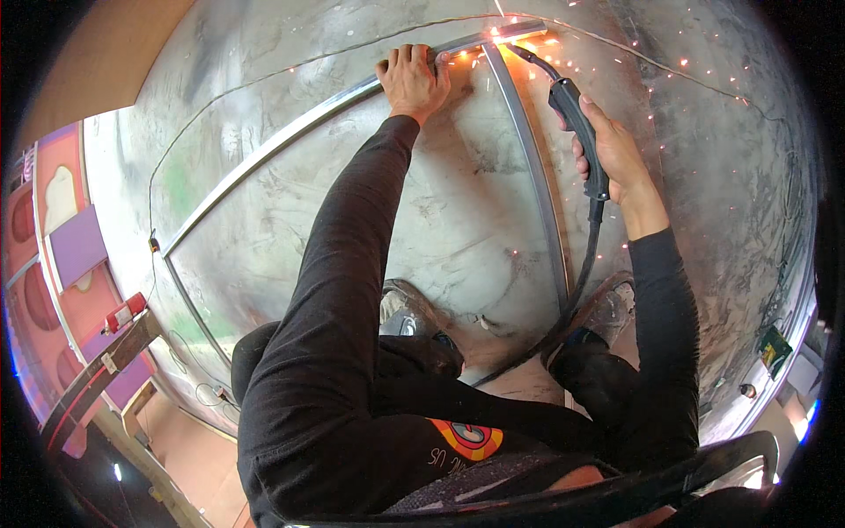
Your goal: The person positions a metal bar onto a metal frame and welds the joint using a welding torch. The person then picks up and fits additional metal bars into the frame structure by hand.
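Steel frame (370, 88) lies on the far floor, our left hand (414, 81) pressing it flat, right hand (616, 158) clenched on the torch (576, 123); we judge steady travel essential at the sparking corner (502, 35).

Clothing, one person. Top: black long-sleeved shirt, close-fitting, plain sleeves ending at each wrist; fabric creased along the left sleeve (339, 264). Hands: left hand (412, 81) and right hand (616, 158) bare, no gloves. Marking: round orange, red and yellow emblem (466, 437) on the dark garment, below the left sleeve. Legs: black trousers. Footwear: grey, stained work shoes (607, 308), right of the left sleeve.
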The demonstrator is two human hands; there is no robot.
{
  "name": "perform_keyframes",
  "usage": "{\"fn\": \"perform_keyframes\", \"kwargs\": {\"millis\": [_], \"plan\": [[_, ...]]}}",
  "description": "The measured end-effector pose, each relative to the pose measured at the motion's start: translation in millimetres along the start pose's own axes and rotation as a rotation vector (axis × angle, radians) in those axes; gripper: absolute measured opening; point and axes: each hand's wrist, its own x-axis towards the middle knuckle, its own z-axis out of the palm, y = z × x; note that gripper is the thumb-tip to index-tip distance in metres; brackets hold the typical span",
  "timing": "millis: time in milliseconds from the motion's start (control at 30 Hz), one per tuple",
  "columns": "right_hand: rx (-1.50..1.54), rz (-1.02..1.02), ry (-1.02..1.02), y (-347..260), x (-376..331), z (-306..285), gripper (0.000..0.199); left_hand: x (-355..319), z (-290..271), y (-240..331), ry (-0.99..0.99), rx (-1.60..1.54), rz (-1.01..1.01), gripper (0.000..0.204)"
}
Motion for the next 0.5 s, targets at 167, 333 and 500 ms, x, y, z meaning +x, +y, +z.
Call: {"fn": "perform_keyframes", "kwargs": {"millis": [167, 333, 500], "plan": [[0.077, 0.099, 0.249, 46.2, 30.5, -31.3, 0.058, -7.4, 24.8, -0.1, -0.019, 0.026, 0.014, 0.037], [-0.085, -0.045, -0.086, 15.4, 27.5, 1.5, 0.049, -40.9, 50.4, -92.2, -0.15, 0.222, -0.048, 0.04], [0.143, -0.025, -0.002, 13.5, 14.5, -10.1, 0.055, -0.5, 13.3, 3.2, -0.007, -0.026, -0.006, 0.037]]}}
